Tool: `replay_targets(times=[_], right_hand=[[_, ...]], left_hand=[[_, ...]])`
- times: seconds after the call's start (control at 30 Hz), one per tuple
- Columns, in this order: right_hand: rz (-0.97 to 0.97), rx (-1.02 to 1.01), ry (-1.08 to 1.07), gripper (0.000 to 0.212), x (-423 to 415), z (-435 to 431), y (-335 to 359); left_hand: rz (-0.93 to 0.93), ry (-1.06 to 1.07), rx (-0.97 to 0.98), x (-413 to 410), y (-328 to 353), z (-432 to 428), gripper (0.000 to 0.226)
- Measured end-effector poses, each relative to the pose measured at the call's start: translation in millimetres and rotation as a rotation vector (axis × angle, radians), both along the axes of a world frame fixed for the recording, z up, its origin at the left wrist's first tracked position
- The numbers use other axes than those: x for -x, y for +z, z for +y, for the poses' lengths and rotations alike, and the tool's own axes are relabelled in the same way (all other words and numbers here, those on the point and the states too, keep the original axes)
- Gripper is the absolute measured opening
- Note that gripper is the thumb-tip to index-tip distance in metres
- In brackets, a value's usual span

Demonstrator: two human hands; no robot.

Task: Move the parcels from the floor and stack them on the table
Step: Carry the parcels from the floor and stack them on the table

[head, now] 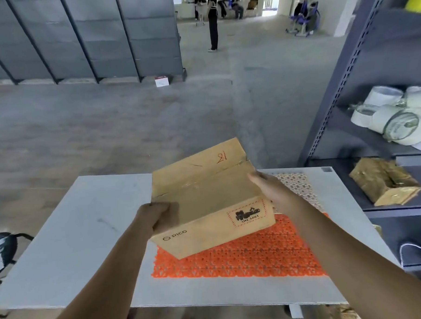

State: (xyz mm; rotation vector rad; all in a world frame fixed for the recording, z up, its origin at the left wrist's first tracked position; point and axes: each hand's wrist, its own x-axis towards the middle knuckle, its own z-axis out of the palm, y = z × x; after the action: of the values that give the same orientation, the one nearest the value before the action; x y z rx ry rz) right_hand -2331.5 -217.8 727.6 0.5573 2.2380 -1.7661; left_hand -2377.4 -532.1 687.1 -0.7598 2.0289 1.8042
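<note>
"PICO" and "UN 3481" on the parcel's (pixel 206 198) side, red "21" on top

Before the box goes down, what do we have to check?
1. Left hand grips the box at its near left corner: ok.
2. Right hand presses against the box's right side: ok.
3. Box level: not ok, it is tilted.
4. Orange mat lies flat on the table beneath the box: ok.
5. Box's bottom corner touching the mat yet: cannot tell.
</note>
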Motion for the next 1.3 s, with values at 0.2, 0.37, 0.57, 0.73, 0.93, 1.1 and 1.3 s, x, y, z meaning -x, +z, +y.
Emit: replay_targets(times=[0.2,0.37,0.57,0.73,0.93,1.1,1.3], right_hand=[[0.023,-0.217,-0.090,0.034,45.5,-19.5,-8.9],[0.011,-0.319,-0.075,0.019,80.3,-38.7,-25.8],[-0.080,-0.351,-0.101,0.018,86.6,-37.0,-56.9],[-0.037,-0.335,-0.232,0.014,85.7,-28.1,-63.6],[-0.079,-0.368,-0.201,0.015,89.8,-25.1,-67.0],[-0.101,-0.535,-0.175,0.032,88.2,-32.5,-65.1],[-0.092,-0.688,-0.117,0.056,71.9,-37.0,-65.1]], left_hand=[[0.208,-0.227,0.289,84.1,23.6,-15.6,0.026],[0.207,-0.336,0.234,131.2,8.7,-31.3,0.043],[0.181,-0.416,0.035,139.6,-26.3,-29.4,0.039],[0.221,-0.442,0.014,140.9,-33.0,-15.8,0.044],[0.211,-0.434,0.048,137.0,-38.6,-11.9,0.041],[0.258,-0.436,0.231,133.0,-44.1,-7.3,0.040],[0.224,-0.457,0.469,121.6,-45.7,-4.5,0.042]])
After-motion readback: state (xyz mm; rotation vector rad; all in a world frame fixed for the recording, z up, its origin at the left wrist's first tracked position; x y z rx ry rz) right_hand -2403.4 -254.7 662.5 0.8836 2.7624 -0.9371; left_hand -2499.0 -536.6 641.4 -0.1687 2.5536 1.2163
